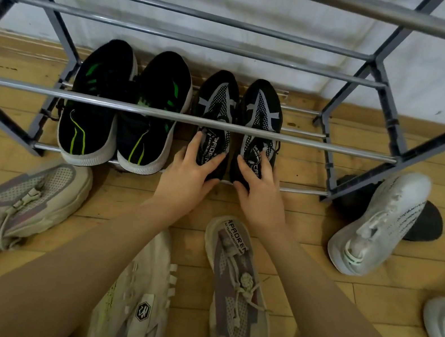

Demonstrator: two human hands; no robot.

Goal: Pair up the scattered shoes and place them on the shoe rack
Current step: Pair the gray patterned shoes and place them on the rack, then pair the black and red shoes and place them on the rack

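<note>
Your hands: your left hand [190,173] grips the left black-grey shoe [216,108], your right hand [256,187] its mate [260,115], both on the shoe rack [366,155] bottom tier.
Beside: green-striped pair [124,109].
In front: a rack bar crosses them.
Floor: wood planks [319,167], scattered pale shoes [378,222].

You're looking at soft, even indoor light, nothing harsh. Bright glints run along the shoe rack [182,117] bars. Faint shadows sit under the shoes mid-frame. Your wide lens bends the bars at the edges, and the lower corners go slightly blurry.
</note>
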